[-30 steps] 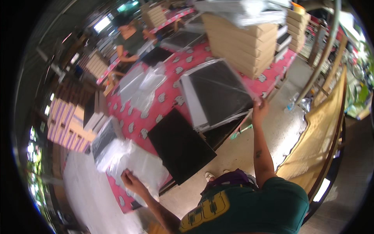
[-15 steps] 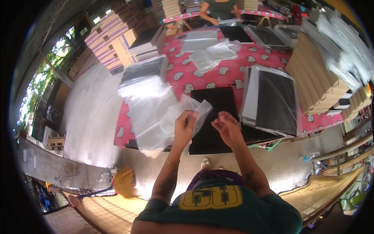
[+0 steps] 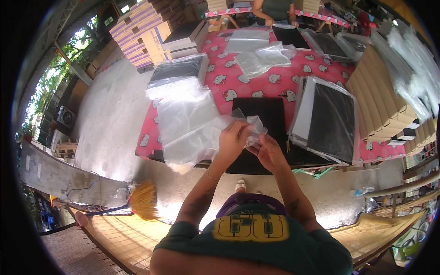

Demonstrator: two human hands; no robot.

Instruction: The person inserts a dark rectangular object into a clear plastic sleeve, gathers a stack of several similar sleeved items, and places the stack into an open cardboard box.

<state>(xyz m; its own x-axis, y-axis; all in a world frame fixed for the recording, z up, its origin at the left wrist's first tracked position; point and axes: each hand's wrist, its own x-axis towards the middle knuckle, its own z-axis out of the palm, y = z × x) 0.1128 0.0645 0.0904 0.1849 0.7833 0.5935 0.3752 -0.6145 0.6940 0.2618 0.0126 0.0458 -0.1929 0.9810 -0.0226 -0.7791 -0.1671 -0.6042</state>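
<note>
Above the near edge of the table, my left hand (image 3: 233, 138) is closed on a clear plastic bag (image 3: 255, 127), which bunches up around the fingers. Close by on its right, my right hand (image 3: 267, 152) pinches the same bag at its crumpled end. Beneath both hands lies a flat black board (image 3: 259, 108), partly covered by them and reaching past the table's edge. A pile of clear plastic bags (image 3: 185, 121) spreads out left of my left hand. To the right of the board, black and white boards in clear plastic (image 3: 331, 120) lie stacked.
The table has a pink patterned cloth (image 3: 270, 79). More loose bags (image 3: 261, 59) and wrapped boards (image 3: 178, 68) lie farther back. Tall cardboard pieces (image 3: 373, 96) stand at the right, boxes (image 3: 142, 39) at the far left. Across the table, another person (image 3: 274, 9) handles a black board. A broom (image 3: 143, 200) leans behind left.
My right hand has come left to the bag and taken hold of it. My left hand has moved slightly right. The other person's hands have shifted to a black board.
</note>
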